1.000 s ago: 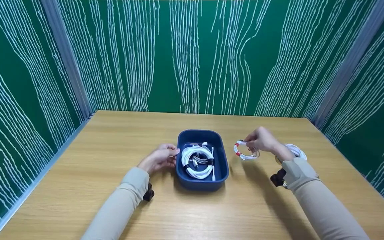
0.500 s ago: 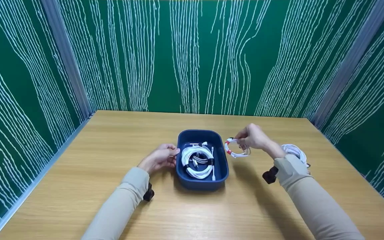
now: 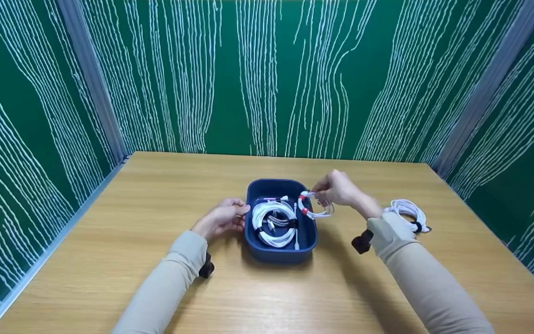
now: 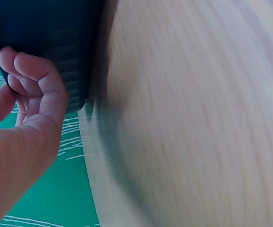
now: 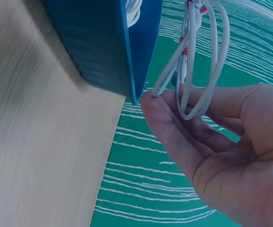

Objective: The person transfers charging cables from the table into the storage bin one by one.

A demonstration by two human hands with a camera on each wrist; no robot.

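Observation:
My left hand point(image 3: 223, 217) pinches the left rim of a dark blue plastic bin point(image 3: 278, 258); in the left wrist view the fingers point(image 4: 39, 90) lie against its outer wall, thumb at the edge. A thick white coiled cable point(image 3: 257, 221) with black ties lies in the bin, with a smaller grey coil inside its ring and other thin cables beside it. Over the bin's right rim, my right hand point(image 3: 340, 189) holds a thin white cable coil point(image 3: 314, 215) with red ties. The right wrist view shows the loops of this coil point(image 5: 214, 71) hanging at the fingertips, beside the bin wall.
Another white cable coil point(image 3: 416, 214) with a black tie lies on the wooden table point(image 3: 193, 297) to the right, beyond my right forearm. Green panels point(image 3: 290, 93) with white wavy lines stand around the table's back and sides.
My right hand has carried the red-tied cable coil leftward, from beside the bin to over its right rim. The coil on the right has come into fuller view. My left hand stays put.

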